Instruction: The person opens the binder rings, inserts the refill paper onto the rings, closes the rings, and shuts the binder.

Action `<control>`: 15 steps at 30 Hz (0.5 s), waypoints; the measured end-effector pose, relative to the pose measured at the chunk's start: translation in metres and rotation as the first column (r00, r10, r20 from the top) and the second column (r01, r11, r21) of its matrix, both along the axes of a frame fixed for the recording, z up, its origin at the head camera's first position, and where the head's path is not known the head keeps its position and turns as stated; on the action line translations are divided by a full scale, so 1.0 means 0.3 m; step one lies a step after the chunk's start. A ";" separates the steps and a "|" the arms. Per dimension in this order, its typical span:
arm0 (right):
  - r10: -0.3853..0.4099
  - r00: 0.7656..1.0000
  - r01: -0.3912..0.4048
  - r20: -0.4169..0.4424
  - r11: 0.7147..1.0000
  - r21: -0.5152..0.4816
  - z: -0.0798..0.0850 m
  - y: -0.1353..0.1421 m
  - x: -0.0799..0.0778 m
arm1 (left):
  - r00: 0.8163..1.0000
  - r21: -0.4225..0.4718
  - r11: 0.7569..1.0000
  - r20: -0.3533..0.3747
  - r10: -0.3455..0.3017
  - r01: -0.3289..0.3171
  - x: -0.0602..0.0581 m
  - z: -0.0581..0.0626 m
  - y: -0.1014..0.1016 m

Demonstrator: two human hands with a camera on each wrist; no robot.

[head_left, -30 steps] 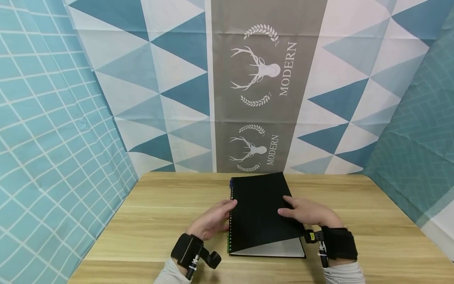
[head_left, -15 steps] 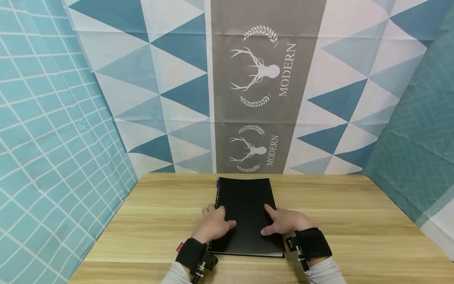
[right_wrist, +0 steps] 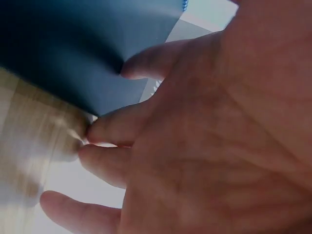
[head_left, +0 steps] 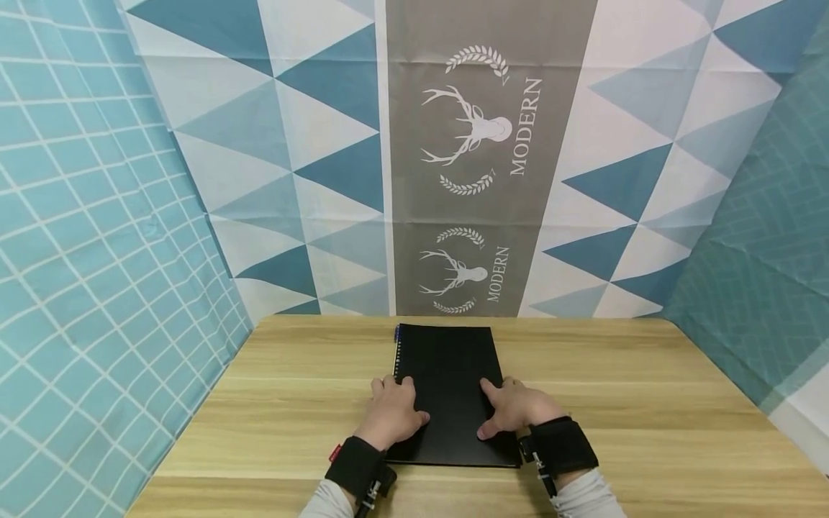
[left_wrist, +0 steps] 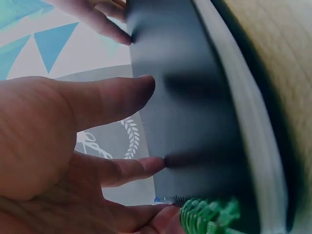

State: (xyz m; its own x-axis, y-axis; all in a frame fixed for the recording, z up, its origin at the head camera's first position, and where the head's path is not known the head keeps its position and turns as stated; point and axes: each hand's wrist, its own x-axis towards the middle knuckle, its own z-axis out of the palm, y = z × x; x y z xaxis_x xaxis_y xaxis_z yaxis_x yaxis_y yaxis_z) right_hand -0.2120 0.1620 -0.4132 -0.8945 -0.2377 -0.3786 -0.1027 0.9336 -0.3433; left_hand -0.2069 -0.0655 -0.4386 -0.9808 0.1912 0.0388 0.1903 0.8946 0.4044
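Note:
A closed black notebook (head_left: 450,360) lies flat on the wooden table, its punched binding edge to the left. Green binding rings (left_wrist: 195,214) show near the left fingers in the left wrist view, and a blue ring (head_left: 398,333) marks the far left corner. My left hand (head_left: 391,416) rests over the binding side, thumb and fingertips touching the cover. At the opposite edge, my right hand (head_left: 518,409) has its thumb and a finger on the cover; other fingers reach past the edge to the tabletop in the right wrist view.
The wooden table (head_left: 291,403) extends around the notebook on all sides. Behind it hangs a patterned cloth backdrop (head_left: 337,144) with triangles and deer prints. A blue grid sheet (head_left: 97,216) borders the left, a teal sheet (head_left: 758,273) the right.
The black cover, lifted at its near right corner a second ago, now lies down over the white pages. The notebook has shifted left, and both hands have moved onto its top.

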 end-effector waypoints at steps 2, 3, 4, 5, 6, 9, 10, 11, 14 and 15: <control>0.015 1.000 -0.015 -0.001 1.000 -0.003 -0.004 -0.005 -0.002 | 1.000 -0.022 1.000 -0.002 0.001 -0.001 0.000 0.000 0.003; 0.025 1.000 -0.025 -0.002 1.000 -0.005 -0.006 -0.007 -0.004 | 1.000 -0.033 0.999 -0.003 0.002 -0.002 0.000 0.000 0.004; 0.037 0.999 -0.037 0.000 0.999 -0.010 -0.010 -0.011 -0.006 | 1.000 -0.046 0.999 -0.005 0.003 -0.004 0.000 -0.001 0.005; 0.050 0.999 -0.050 0.000 0.999 -0.015 -0.013 -0.014 -0.008 | 1.000 -0.054 0.999 -0.008 0.005 -0.006 0.000 -0.001 0.006; 0.060 0.998 -0.060 -0.002 0.998 -0.019 -0.016 -0.018 -0.010 | 1.000 -0.054 0.998 -0.008 0.010 -0.010 0.000 -0.002 0.006; 0.072 0.997 -0.072 -0.007 0.997 -0.026 -0.026 -0.026 -0.015 | 1.000 -0.056 0.998 -0.017 0.020 -0.021 0.002 -0.001 0.006; 0.071 0.997 -0.071 -0.009 0.997 -0.026 -0.028 -0.028 -0.016 | 1.000 -0.056 0.998 -0.017 0.023 -0.024 0.003 -0.001 0.005; 0.070 0.998 -0.070 -0.012 0.997 -0.025 -0.029 -0.030 -0.017 | 1.000 -0.054 0.998 -0.017 0.026 -0.027 0.003 -0.001 0.004; 0.071 0.997 -0.071 -0.021 0.997 -0.016 -0.030 -0.032 -0.018 | 0.999 -0.050 0.998 -0.013 0.034 -0.035 0.001 0.000 0.004; 0.072 0.997 -0.072 -0.022 0.997 -0.015 -0.029 -0.032 -0.019 | 0.999 -0.047 0.998 -0.011 0.036 -0.036 0.000 0.000 0.004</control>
